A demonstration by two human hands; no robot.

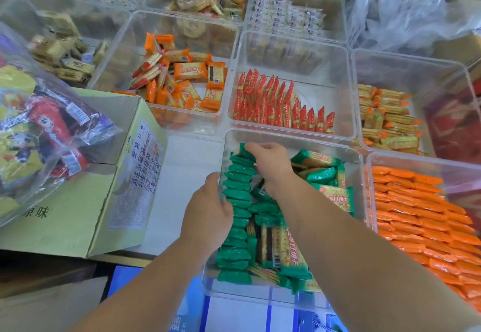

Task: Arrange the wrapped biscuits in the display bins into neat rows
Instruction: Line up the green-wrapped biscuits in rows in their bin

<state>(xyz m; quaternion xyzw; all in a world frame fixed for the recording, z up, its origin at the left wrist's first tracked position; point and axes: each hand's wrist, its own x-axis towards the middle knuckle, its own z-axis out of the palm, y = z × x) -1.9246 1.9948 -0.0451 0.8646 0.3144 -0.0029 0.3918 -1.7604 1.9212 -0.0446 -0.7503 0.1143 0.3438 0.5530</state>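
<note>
In the near bin (294, 137), the green row (235, 217) is standing along the 9 o'clock wall, its long axis running 12 to 6. The right hand (272, 165) is curling its fingers (256, 146) over the row's 12 o'clock end, gripping those packets. The left hand (208, 209) is touching the row's flank; I cannot tell its curl. Loose packets (322, 173) are lying at 3 o'clock, nearer the right hand.

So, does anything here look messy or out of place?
Yes: in the nearest bin, green packets right of the standing row lie jumbled and tilted. The orange packets further back left are heaped loosely too.
</note>
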